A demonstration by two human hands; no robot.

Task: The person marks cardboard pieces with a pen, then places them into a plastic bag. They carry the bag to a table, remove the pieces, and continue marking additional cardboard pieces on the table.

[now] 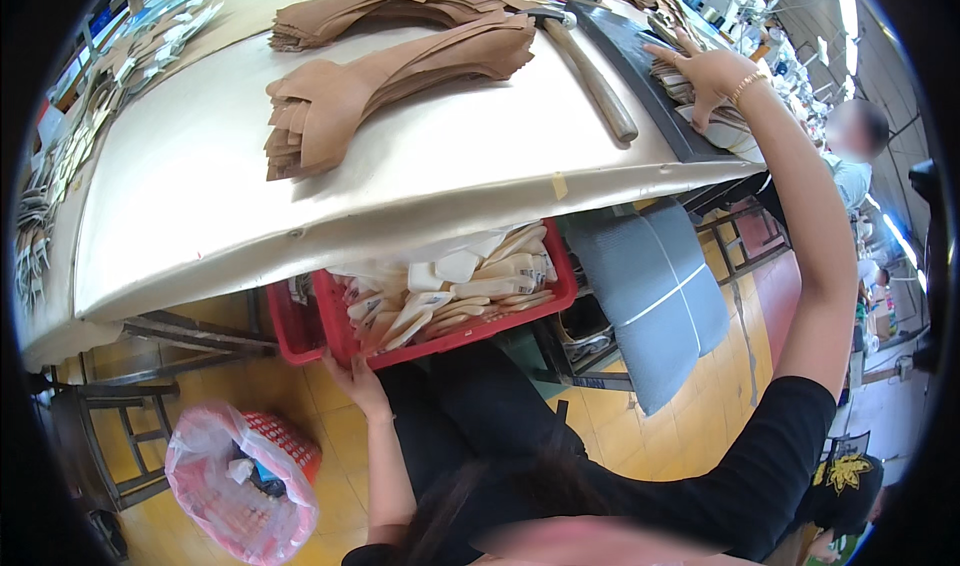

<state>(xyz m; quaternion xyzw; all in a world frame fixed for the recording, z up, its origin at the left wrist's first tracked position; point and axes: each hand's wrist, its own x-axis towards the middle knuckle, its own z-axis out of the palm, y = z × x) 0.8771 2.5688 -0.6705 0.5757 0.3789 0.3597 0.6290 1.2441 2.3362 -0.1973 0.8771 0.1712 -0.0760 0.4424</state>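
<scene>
My right hand [712,78] was spread, fingers loose, over the stacked cut pieces [735,138] at two o'clock, on the dark board [625,56] of the surface [430,156]. They seemed light, flexible and ready to slide, so best held by the edges. My left hand [358,386] touched the red crate [470,334] near half past seven; its grip I could not tell. I could read no writing.

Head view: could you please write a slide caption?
Left hand at red crate of pale pieces, right hand at stacked pieces, brown cutouts piled on table.
</scene>
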